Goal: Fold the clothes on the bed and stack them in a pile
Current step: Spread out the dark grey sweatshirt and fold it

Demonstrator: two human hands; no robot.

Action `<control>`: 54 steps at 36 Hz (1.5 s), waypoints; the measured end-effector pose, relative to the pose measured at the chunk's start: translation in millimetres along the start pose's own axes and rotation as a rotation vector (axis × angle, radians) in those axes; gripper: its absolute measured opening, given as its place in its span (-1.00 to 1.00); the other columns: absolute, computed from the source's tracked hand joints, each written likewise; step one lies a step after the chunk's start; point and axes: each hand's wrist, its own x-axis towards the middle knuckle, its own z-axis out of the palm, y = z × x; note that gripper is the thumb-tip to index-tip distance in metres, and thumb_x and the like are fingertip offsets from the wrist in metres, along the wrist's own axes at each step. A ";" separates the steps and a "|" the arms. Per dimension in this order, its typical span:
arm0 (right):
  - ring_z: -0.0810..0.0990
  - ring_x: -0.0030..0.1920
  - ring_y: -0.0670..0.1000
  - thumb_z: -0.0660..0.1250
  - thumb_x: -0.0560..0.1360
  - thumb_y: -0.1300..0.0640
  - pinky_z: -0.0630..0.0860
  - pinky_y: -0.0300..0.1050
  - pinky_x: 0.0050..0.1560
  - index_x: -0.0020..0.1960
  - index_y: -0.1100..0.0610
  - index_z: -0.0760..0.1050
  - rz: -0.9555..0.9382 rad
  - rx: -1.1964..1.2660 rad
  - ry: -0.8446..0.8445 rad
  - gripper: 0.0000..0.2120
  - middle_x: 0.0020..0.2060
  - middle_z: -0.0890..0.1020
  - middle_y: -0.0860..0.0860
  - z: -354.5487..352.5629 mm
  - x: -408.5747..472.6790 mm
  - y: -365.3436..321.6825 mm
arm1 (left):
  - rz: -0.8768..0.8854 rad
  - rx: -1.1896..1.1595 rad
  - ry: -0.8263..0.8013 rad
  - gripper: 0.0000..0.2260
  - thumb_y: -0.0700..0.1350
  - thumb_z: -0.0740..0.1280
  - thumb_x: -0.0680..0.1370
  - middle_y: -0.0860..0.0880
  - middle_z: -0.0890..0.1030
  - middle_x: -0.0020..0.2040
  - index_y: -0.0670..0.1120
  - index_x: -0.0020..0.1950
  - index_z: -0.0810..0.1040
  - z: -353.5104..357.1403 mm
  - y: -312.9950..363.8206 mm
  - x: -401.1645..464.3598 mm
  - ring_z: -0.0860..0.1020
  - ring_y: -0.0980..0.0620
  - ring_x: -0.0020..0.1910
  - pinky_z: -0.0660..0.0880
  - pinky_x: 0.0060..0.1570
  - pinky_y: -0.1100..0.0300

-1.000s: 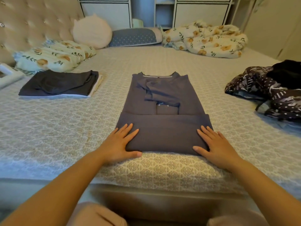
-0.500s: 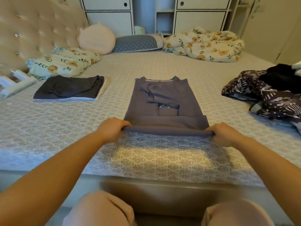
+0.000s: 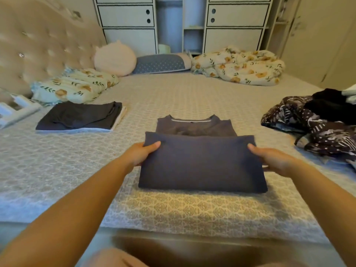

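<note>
At the near edge of the bed (image 3: pixel 192 211), the grey T-shirt (image 3: pixel 200 162) lay partly folded, its lower half doubled up toward the collar. The left hand (image 3: pixel 141 154) held the left side of the raised fold, thumb on top and fingers under the cloth; the grip pinched the fabric. The right hand (image 3: pixel 273 160) held the right side likewise, thumb on top, so that grip also pinched the fabric. The collar end of the garment remained exposed just beyond the fold.

Further back on the left, the pile of folded clothes (image 3: pixel 79 117), dark on top, lay flat on the bed. On the right, a heap of unfolded clothes (image 3: pixel 316 122), patterned and black, awaited folding. Pillows and a floral quilt (image 3: pixel 238 66) lay at the far side.

Risks, as judged from this position:
- Uneven travel of the two hands would skew the fold, leaving a crooked edge.
- A loose pinch would let the inner layers, including the tucked sleeves, slip out.
- Lifting the shirt by the sides alone for transfer to the pile could let the middle sag and open the fold.
</note>
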 end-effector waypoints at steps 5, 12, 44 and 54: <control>0.60 -0.17 0.04 0.31 0.55 -0.04 0.46 -0.12 -0.27 0.13 0.19 0.58 0.057 -0.109 0.196 -0.68 -0.20 0.61 -0.02 27.8 15.5 30.0 | -0.077 0.280 0.059 -0.54 0.15 0.29 0.56 -0.16 0.58 0.16 -0.19 0.25 0.53 17.0 -38.4 16.5 0.51 -0.09 -0.07 0.41 -0.08 0.10; 0.43 -0.21 0.06 0.11 0.64 0.00 0.31 -0.06 -0.21 0.15 0.22 0.46 -0.077 -0.421 0.431 -0.68 -0.01 0.56 0.16 41.8 16.8 44.9 | 0.163 0.729 0.197 -0.64 0.07 0.11 0.65 -0.21 0.59 0.10 -0.15 0.22 0.51 17.3 -55.9 14.5 0.53 -0.17 -0.03 0.40 -0.09 0.08; -0.24 0.51 -0.10 -0.16 0.41 -0.49 -0.19 0.00 0.50 0.51 -0.20 -0.27 -0.521 -1.156 0.036 -0.22 0.50 -0.24 -0.17 85.2 4.0 60.4 | 0.481 1.244 -0.105 0.03 0.62 -0.17 0.23 0.04 -0.24 0.56 0.08 0.56 -0.20 49.0 -79.3 13.7 -0.22 0.06 0.54 -0.17 0.50 0.05; 0.32 0.42 -0.01 0.19 0.57 0.13 0.38 -0.13 0.28 0.53 -0.06 0.10 -0.378 -1.313 0.191 -0.42 0.51 0.21 -0.05 37.1 -9.4 58.0 | 0.504 1.393 -0.104 -0.48 -0.12 0.17 0.64 0.01 0.08 0.56 0.07 0.56 0.07 21.2 -63.2 -4.5 0.20 -0.06 0.49 0.30 0.37 0.05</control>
